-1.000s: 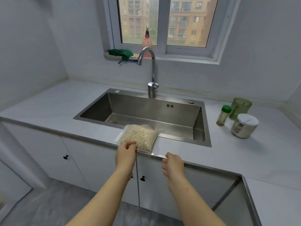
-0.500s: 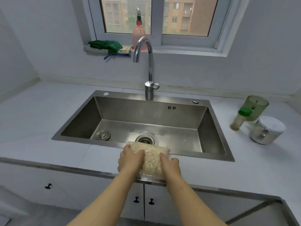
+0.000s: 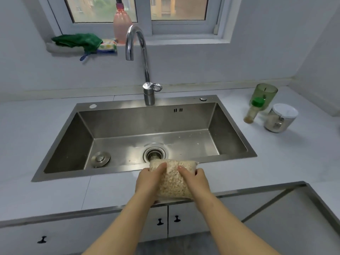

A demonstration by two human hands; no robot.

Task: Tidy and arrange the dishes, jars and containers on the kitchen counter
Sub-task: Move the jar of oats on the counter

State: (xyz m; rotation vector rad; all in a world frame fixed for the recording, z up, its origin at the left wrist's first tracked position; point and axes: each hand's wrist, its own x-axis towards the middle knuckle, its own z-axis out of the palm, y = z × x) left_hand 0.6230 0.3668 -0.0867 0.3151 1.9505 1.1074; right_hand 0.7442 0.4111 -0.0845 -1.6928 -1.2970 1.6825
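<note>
Bag (image 3: 173, 183): clear, packed with pale grain, at the counter's (image 3: 46, 196) front edge, its far end over the sink (image 3: 128, 120) rim; whether it rests or is lifted cannot be told.
Left hand (image 3: 148, 181): grips the bag's left side, fingers close together and curled round it.
Right hand (image 3: 196, 181): grips the right side, fingers likewise curled.
Right of sink: green cup (image 3: 265, 93), small bottle (image 3: 252, 113) just before it, white-lidded jar (image 3: 280, 118) beside them, all well apart from the bag.
Sill: green cloth (image 3: 77, 40) and pink bottle (image 3: 121, 24), the latter behind the tap (image 3: 139, 52).
</note>
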